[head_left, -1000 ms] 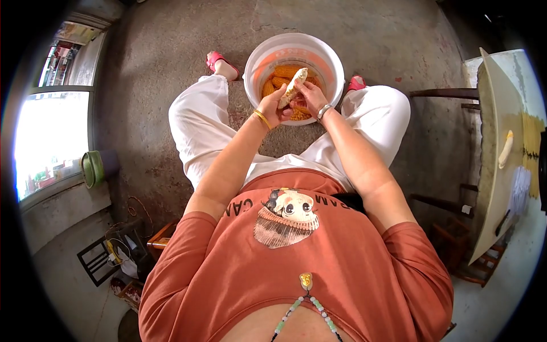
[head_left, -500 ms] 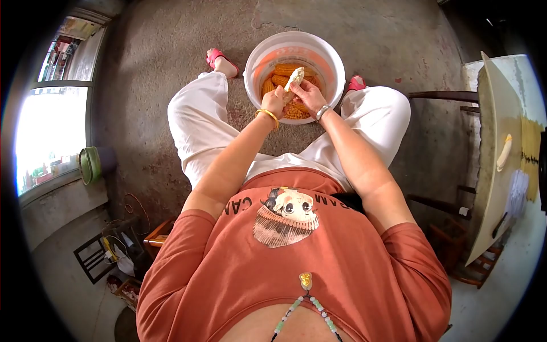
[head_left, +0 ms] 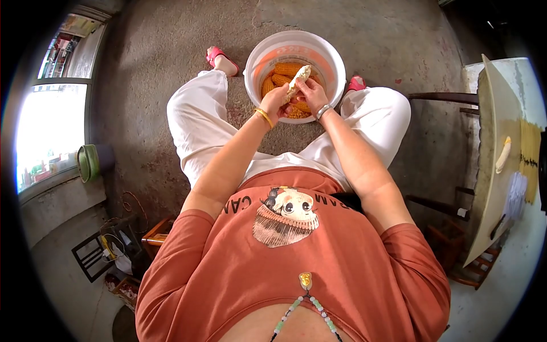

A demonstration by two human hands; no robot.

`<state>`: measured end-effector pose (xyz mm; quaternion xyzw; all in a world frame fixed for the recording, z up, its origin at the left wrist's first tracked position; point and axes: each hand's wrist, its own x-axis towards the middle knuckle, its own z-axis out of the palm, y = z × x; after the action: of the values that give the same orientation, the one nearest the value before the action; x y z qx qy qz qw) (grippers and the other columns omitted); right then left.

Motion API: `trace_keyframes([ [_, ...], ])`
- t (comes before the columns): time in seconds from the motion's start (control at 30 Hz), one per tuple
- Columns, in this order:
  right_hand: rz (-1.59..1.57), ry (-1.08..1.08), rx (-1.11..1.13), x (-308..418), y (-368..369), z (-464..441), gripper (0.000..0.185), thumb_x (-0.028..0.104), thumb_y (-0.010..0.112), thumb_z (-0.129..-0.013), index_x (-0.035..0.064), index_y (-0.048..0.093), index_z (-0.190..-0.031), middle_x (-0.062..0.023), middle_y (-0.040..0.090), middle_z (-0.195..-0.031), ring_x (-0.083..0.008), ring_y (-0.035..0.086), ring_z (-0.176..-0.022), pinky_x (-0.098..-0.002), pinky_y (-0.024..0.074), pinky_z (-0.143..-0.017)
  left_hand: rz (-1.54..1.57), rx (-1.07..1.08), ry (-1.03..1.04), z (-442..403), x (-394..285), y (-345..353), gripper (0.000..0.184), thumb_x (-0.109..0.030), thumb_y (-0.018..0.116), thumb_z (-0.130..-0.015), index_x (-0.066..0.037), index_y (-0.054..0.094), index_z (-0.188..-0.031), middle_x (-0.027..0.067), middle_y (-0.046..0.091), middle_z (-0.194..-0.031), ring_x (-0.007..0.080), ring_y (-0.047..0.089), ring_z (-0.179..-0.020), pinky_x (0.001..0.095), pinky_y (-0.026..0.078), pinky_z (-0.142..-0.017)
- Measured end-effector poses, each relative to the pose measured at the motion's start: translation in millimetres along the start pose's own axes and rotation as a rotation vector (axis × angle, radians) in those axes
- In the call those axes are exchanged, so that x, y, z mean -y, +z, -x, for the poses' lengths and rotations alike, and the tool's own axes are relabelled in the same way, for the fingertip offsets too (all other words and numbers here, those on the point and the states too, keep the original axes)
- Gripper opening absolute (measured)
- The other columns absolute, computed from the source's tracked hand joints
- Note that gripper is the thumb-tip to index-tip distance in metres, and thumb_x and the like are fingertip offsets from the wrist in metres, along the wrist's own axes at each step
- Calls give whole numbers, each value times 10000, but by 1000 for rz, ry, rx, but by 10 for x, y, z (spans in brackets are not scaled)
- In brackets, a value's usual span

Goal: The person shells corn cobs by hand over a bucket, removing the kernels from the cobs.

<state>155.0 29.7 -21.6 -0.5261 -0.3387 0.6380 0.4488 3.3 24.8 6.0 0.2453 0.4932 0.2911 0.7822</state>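
Note:
A pale, mostly bare corn cob (head_left: 299, 78) is held between both hands over a white bucket (head_left: 334, 62). My left hand (head_left: 275, 102) wraps round its lower end, with a gold bangle at the wrist. My right hand (head_left: 311, 96) grips the cob's right side with the fingers closed, a silver band at its wrist. Inside the bucket lie several yellow corn cobs (head_left: 288, 69) with full kernels, and loose kernels (head_left: 297, 114) show near the bucket's near side. The fingers hide part of the held cob.
The bucket stands on the concrete floor (head_left: 353, 34) between two feet in red sandals (head_left: 223, 59). To the right is a table (head_left: 497, 114) with another pale cob (head_left: 503, 155) on it. A green bin (head_left: 88, 163) is at the left below the window.
Against half a second ago, the held cob leans further to the right, and my left hand has turned so that its fingers show beneath the cob.

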Motion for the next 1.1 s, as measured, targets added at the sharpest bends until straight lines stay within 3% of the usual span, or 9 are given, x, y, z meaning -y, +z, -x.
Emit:
trace_keyframes([
  [0.17, 18, 12, 7, -31, 2, 3, 357, 400, 640, -838, 81, 602, -994, 5, 626, -890, -84, 592, -740, -214, 443, -613, -421, -287, 261, -183, 184, -33, 367, -338, 442, -944, -5, 588, -893, 22, 535, -614, 105, 501, -518, 259, 376, -429],
  [0.27, -22, 6, -3, -20, 26, 19, 315, 353, 636, -853, 66, 607, -979, 5, 629, -868, -79, 594, -698, -202, 433, -570, -404, -308, 255, -278, 229, -64, 391, -359, 434, -945, -12, 592, -858, 19, 518, -584, 116, 512, -502, 269, 375, -413],
  [0.37, -16, -19, -16, -9, 33, 28, 325, 360, 636, -852, 66, 606, -987, 8, 630, -864, -78, 592, -692, -201, 432, -570, -114, -272, 35, -5, -41, 67, 419, -397, 420, -944, -30, 592, -840, 18, 529, -587, 115, 489, -459, 267, 353, -386],
  [0.47, -1, -17, -31, -15, 33, 25, 335, 367, 634, -852, 66, 606, -997, 9, 629, -867, -77, 589, -692, -202, 434, -577, -85, -168, 30, -5, 11, 22, 470, -484, 385, -929, -65, 589, -863, 17, 545, -617, 96, 437, -416, 232, 303, -365],
  [0.57, 9, -19, -23, -32, 4, 2, 350, 375, 633, -851, 63, 603, -1008, 6, 626, -891, -77, 584, -710, -205, 439, -593, -191, -129, 110, 11, 61, 41, 420, -444, 391, -936, -74, 585, -891, 19, 549, -648, 96, 450, -437, 229, 315, -373],
  [0.77, 39, -56, 19, -34, -3, 1, 396, 393, 629, -849, 58, 587, -1054, 3, 614, -961, -77, 567, -790, -218, 447, -642, 148, -84, -99, -19, 32, -46, 311, -347, 422, -941, -73, 569, -960, 24, 550, -695, 101, 464, -508, 215, 346, -418],
  [0.97, 22, -69, 58, -68, -19, -40, 387, 375, 619, -858, 59, 582, -1078, 6, 608, -991, -72, 557, -827, -223, 452, -677, 327, 139, -203, 82, -23, -116, 299, -328, 456, -940, -61, 537, -1048, 27, 527, -774, 89, 450, -598, 198, 347, -459],
  [1.07, 15, -52, 99, -66, -21, -51, 369, 369, 602, -870, 60, 580, -1070, 3, 608, -992, -73, 559, -826, -221, 458, -682, 482, 443, -302, 0, -6, -238, 268, -302, 472, -935, -64, 495, -1056, 9, 461, -719, 76, 378, -543, 189, 309, -432],
  [1.1, 8, -42, 99, -16, 3, -16, 369, 374, 588, -877, 59, 577, -1070, -1, 610, -986, -76, 562, -829, -221, 463, -683, 491, 432, -299, -4, -4, -239, 262, -302, 481, -930, -67, 481, -1045, 3, 440, -703, 73, 357, -527, 186, 293, -417],
])
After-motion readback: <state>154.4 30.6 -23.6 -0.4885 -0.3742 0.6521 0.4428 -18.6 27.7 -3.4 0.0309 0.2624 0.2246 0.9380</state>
